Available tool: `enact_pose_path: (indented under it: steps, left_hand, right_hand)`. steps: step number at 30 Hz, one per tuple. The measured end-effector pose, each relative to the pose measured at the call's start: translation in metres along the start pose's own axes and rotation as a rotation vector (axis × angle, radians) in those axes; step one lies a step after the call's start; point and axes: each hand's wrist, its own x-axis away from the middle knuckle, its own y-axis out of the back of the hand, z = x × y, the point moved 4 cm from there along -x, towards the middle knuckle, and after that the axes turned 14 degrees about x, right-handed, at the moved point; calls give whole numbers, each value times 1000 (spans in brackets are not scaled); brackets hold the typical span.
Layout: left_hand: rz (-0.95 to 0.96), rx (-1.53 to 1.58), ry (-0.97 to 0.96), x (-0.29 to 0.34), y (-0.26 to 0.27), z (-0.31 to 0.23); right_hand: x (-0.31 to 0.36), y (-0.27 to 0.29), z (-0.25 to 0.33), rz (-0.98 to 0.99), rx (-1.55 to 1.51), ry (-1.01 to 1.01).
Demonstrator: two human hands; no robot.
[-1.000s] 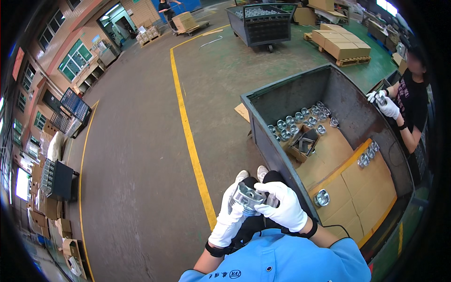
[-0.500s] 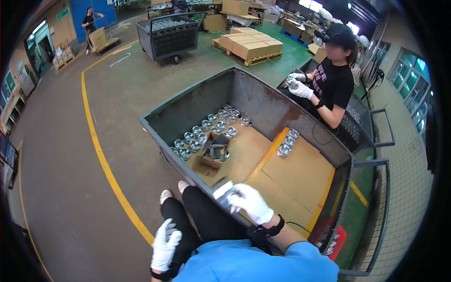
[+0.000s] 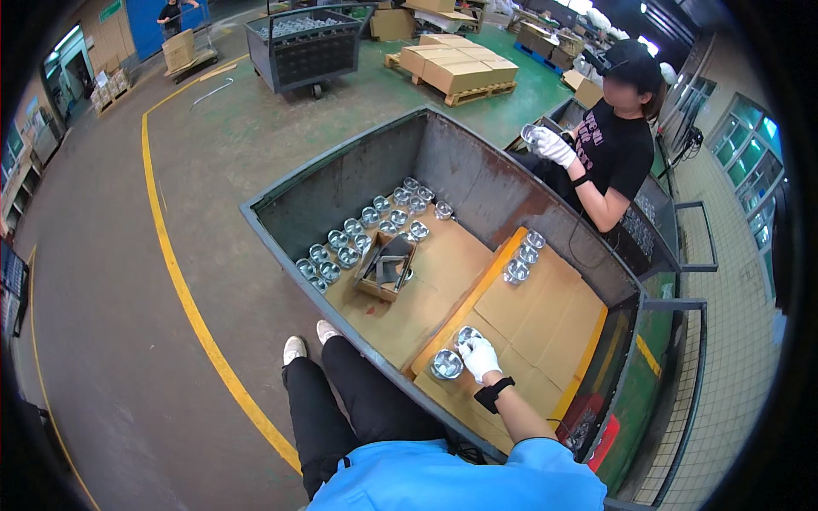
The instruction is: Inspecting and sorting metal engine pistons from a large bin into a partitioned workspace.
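My right hand (image 3: 480, 358), in a white glove, reaches over the near rim of a grey metal bin (image 3: 281, 247). Its fingers are closed on the edge of a shiny round piston (image 3: 468, 335), which is at the cardboard lining (image 3: 520, 324). Just to the left and nearer to me, a second piston (image 3: 446, 364) rests on the cardboard, with nothing holding it. My left hand is out of view.
Several pistons (image 3: 344, 257) line the bin's far left side, beside a small box of dark pieces (image 3: 383, 271). More pistons (image 3: 516, 271) sit by the yellow strip (image 3: 477, 294). Across the bin, a co-worker (image 3: 609, 153) holds a metal part. Behind are a cart (image 3: 311, 60) and pallet (image 3: 477, 95).
My right hand has moved right and deeper into the bin. Two pistons now show at the near cardboard. My left hand has left the view. The co-worker's hands are slightly higher.
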Motion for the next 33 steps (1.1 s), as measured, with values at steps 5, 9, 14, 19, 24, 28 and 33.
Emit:
enact_pose_path:
  steps: [5, 9, 14, 19, 24, 28, 33]
  left_hand:
    - [125, 17, 1, -3, 8, 5]
    - [192, 52, 11, -6, 19, 2]
    - [267, 82, 1, -29, 41, -2]
    - [350, 75, -23, -79, 83, -27]
    - [454, 92, -30, -132, 101, -66]
    - [544, 144, 29, -143, 96, -80]
    - [654, 244, 116, -139, 73, -96]
  right_hand:
    - [0, 7, 4, 69, 58, 43]
    - [6, 58, 31, 134, 160, 82]
    - [-10, 114, 61, 157, 160, 157]
    - [-51, 118, 139, 289, 327, 463]
    - [-149, 32, 177, 371, 229, 245]
    - [-228, -42, 179, 426, 272, -54]
    - [-264, -128, 164, 479, -142, -475]
